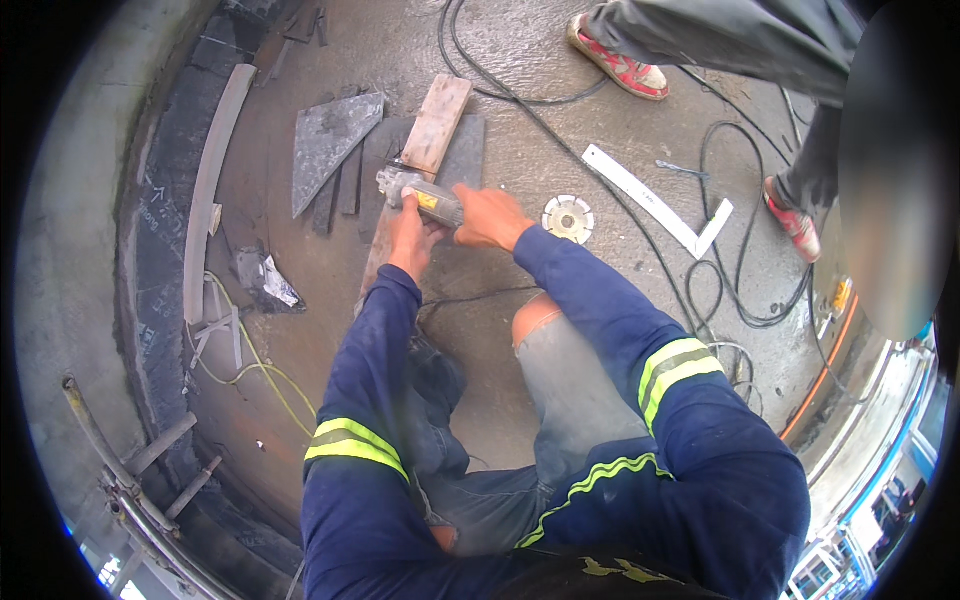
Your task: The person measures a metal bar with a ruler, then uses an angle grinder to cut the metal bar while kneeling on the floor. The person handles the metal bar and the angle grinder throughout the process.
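Both my hands are closed on a grey angle grinder [436, 203] with a yellow label. My left hand [410, 240] holds it near its metal head, thumb along the body. Around its rear end wraps my right hand [490, 217]. The grinder's head is over a wooden plank [440, 120] that lies across a dark grey slab [470, 145]. Whether its disc touches anything is hidden. Left of the plank lie dark strips [350, 182] and a pale grey, angular slab piece [335, 145]. A loose segmented cutting disc [568, 218] rests on the floor right of my right hand.
A white L-shaped square [650, 200] and looping black cables [560, 135] lie on the right. Another person's red shoe [625, 70] stands at the far right. Along the left are a long grey strip [215, 190], a yellow-green cord [262, 367] and wooden poles [130, 480].
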The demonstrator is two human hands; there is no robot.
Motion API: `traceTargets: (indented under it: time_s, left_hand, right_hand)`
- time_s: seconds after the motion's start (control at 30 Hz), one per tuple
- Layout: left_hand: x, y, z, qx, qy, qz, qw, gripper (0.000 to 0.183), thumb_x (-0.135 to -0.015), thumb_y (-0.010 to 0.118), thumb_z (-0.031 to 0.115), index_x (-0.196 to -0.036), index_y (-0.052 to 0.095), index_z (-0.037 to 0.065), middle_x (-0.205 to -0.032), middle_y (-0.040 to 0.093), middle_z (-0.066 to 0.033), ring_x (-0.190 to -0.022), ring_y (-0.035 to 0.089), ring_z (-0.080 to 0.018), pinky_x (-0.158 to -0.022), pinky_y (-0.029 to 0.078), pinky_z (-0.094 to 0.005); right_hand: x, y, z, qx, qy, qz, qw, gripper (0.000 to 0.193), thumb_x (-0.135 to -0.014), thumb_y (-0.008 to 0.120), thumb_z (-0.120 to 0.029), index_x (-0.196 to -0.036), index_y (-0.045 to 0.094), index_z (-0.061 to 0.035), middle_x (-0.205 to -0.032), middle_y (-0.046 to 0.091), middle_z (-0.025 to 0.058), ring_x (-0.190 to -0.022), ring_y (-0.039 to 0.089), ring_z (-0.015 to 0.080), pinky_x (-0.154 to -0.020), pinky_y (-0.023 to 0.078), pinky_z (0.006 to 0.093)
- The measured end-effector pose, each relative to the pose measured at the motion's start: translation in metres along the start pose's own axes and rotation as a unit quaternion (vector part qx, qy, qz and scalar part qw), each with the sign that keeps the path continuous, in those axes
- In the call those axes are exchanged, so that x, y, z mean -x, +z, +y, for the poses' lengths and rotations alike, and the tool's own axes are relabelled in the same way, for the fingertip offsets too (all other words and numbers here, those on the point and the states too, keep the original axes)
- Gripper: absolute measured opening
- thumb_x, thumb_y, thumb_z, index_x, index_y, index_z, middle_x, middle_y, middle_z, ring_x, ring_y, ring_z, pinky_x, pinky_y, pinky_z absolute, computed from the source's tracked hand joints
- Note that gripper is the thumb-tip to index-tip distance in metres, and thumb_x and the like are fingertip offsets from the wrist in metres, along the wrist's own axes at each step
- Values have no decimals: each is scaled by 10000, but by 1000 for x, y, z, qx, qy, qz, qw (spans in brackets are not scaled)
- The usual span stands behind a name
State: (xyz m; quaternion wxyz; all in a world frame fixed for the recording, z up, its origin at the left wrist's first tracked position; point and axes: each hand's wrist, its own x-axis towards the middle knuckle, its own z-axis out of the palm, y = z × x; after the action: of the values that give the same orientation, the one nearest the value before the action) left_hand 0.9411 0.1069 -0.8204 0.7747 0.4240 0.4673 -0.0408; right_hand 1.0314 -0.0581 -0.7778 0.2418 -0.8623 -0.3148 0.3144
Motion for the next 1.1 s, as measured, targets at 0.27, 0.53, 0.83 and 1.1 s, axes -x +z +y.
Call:
traceTargets:
  time_s: [0.27,0.53,0.83,1.1]
  left_hand:
    - [-2,0,5,4,8,-6,1000,796,-1122,460,620,-1594,378,-15,-1576,488,-299,-1445,516,-466,-1180,427,-620]
    - [11,13,-13,-8,-10,-1,1000,768,-1122,464,614,-1561,422,-15,-1509,561,-268,-1383,581,-445,-1130,474,-615]
    - [19,20,-25,-14,-5,-12,1000,736,-1116,482,614,-1508,483,-9,-1454,606,-249,-1312,631,-427,-1077,519,-586]
    - [24,25,-25,-25,5,2,1000,750,-1121,474,597,-1489,494,-57,-1396,647,-262,-1274,666,-432,-1056,547,-579]
  right_hand:
    - [-5,-8,-5,0,23,-21,1000,691,-763,776,-280,-1390,604,-48,-1095,771,282,-1038,743,484,-899,593,567]
    - [18,-2,13,2,25,-10,1000,754,-751,791,-286,-1445,587,-71,-1107,771,282,-1046,743,485,-909,594,563]
    - [40,-10,13,-7,32,6,999,626,-757,761,-220,-1343,617,-55,-1050,773,276,-1003,749,481,-875,596,570]
    - [38,-6,17,-17,16,21,1000,620,-757,771,-233,-1332,625,-57,-1057,772,283,-1003,749,480,-875,597,566]
